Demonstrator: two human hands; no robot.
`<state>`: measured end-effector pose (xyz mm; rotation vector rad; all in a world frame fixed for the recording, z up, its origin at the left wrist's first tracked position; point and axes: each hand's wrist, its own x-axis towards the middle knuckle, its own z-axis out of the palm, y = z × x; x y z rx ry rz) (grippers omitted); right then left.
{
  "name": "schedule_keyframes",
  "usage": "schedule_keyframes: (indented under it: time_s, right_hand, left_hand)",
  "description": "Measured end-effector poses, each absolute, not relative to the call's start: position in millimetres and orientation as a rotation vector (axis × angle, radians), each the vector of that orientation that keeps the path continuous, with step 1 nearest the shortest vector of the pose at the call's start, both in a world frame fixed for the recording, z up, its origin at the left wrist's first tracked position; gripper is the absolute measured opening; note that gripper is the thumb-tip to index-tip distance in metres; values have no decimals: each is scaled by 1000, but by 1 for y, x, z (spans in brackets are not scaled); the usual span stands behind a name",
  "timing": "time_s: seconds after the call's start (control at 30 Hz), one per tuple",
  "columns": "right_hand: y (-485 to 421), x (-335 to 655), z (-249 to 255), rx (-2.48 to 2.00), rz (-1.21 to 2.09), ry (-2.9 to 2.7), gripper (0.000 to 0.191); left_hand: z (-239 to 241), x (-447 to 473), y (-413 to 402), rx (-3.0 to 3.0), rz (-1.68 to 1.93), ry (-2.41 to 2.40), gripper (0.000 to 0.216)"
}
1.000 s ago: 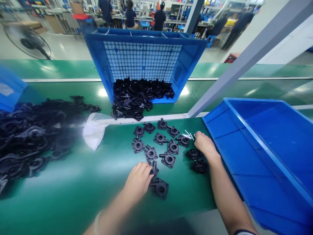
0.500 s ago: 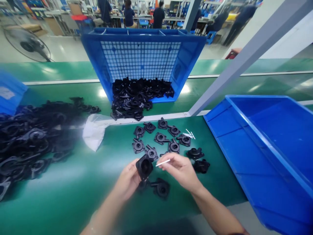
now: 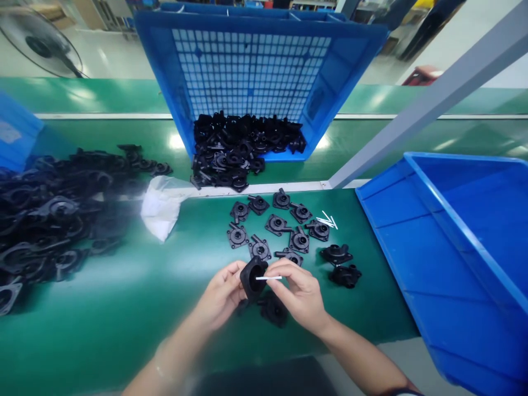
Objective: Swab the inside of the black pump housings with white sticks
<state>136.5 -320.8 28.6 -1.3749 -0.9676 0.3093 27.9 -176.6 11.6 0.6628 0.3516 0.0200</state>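
Note:
My left hand (image 3: 223, 294) is closed on a black pump housing (image 3: 249, 279), its hollow side turned toward the right. Between the thumb and fingers of my right hand (image 3: 300, 294) is a thin white rod (image 3: 270, 278). The rod's left end reaches into the opening of the housing; whether it touches the inside I cannot tell. Below my hands another black housing (image 3: 273, 309) lies on the green table, partly covered. Several similar housings (image 3: 278, 224) are spread out beyond my hands, and a few loose white rods (image 3: 326, 221) rest over one of them.
A blue crate (image 3: 264, 22) tipped on its side holds a heap of black parts (image 3: 243, 146). More parts (image 3: 53, 214) pile up at left, beside a white plastic bag (image 3: 160, 209). A large blue bin (image 3: 396, 220) and a slanting grey post (image 3: 412, 110) stand at right.
The white rod has moved left, from just beside the housing into its opening. My left hand has turned the housing more toward the right. The camera view has tilted downward.

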Motion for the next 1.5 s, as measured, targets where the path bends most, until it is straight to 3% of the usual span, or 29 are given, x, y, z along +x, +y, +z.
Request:
schedule_keyframes:
  time_s: [0.4, 0.63, 0.7, 0.83, 0.97, 1.1, 1.23, 1.33, 1.4, 1.5]
  right_hand:
    - [-322, 135, 27, -1428, 57, -1180, 18]
    - [-322, 139, 23, -1432, 106, -1195, 16]
    - [-325, 144, 20, -1456, 125, -1163, 16]
    - [-329, 150, 20, -1515, 207, -1074, 50]
    - [-328, 144, 25, -1723, 423, -1103, 45]
    - [-333, 140, 26, -1807, 541, -963, 37]
    - [-365, 156, 20, -1529, 660, -769, 32]
    - [-395, 170, 7, -1375, 696, -580, 38]
    - [-409, 176, -3, -1464, 710, -533, 39]
    - [-422, 177, -12, -1779, 655, -577, 37]
  left_hand:
    - [18, 30, -179, 783, 59, 411, 40]
    - [16, 29, -178, 886, 64, 412, 41]
    - [15, 27, -177, 1037, 121, 392, 36]
    - [14, 22, -175, 1736, 473, 302, 14]
    - [10, 22, -178, 2384, 795, 1, 23]
    - [10, 22, -185, 2494, 745, -185, 27]
    - [12, 20, -187, 2453, 761, -181, 42]
    - [13, 20, -187, 2425, 664, -156, 38]
    - [13, 22, -188, 2427, 505, -188, 33]
    - [11, 24, -197, 2484, 187, -250, 46]
